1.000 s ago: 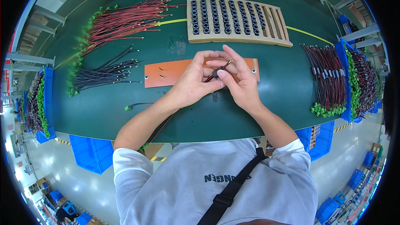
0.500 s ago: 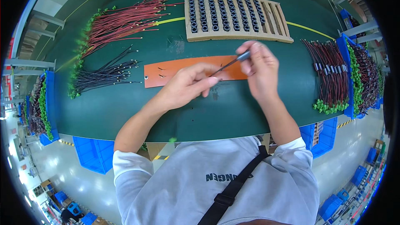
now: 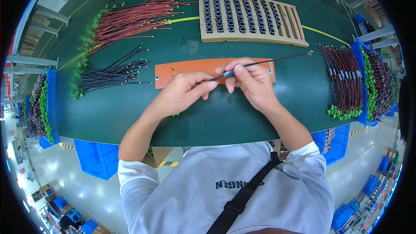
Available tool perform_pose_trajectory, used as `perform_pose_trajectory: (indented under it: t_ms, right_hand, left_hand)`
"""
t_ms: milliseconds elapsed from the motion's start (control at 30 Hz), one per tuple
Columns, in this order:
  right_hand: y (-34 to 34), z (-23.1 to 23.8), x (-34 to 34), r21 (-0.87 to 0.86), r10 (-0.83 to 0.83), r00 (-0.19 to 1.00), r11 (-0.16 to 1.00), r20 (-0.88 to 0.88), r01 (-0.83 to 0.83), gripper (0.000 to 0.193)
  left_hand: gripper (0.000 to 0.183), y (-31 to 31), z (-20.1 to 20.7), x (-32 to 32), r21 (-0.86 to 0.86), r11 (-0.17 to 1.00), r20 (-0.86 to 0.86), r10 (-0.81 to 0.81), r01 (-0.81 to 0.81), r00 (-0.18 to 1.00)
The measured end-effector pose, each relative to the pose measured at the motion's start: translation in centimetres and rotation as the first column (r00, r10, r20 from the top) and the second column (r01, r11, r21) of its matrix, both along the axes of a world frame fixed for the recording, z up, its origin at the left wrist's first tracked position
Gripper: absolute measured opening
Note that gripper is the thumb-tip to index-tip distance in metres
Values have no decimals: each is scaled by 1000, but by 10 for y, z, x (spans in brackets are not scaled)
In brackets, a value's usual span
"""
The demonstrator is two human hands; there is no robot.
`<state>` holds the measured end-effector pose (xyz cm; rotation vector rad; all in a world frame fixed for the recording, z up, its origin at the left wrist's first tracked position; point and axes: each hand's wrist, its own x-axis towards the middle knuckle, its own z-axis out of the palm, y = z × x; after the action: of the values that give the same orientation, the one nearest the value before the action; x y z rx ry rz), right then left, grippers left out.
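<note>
My left hand and my right hand meet over the green table, just in front of an orange flat plate. Both pinch a thin dark wire pair that runs from my fingers out to the right, ending in bare metal tips. A small dark sleeve sits on the wire between my right thumb and fingers. My left fingertips hold the wire's near end.
A tan tray with rows of black ring cores lies at the back. Red wires and black wires with green connectors lie to the left. Finished wire bundles lie to the right. Blue bins stand below the table edge.
My right hand came back from the far right toward my left hand, and the wire now sticks out farther to the right past my fingers.
</note>
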<state>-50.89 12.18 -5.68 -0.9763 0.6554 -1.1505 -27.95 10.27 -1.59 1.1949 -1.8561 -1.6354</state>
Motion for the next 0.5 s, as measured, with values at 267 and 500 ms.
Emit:
perform_pose_trajectory:
  t_ms: [267, 500]
  right_hand:
    - [-3, 8, 25, 32, 187, 976, 982, -115, -185, 35]
    - [-16, -13, 50, 7, -40, 999, 999, 21, 40, 36]
  left_hand:
    - [18, -2, 8, 37, -317, 936, 206, -87, 151, 975]
    - [36, -22, -13, 106, -103, 984, -133, 132, -146, 982]
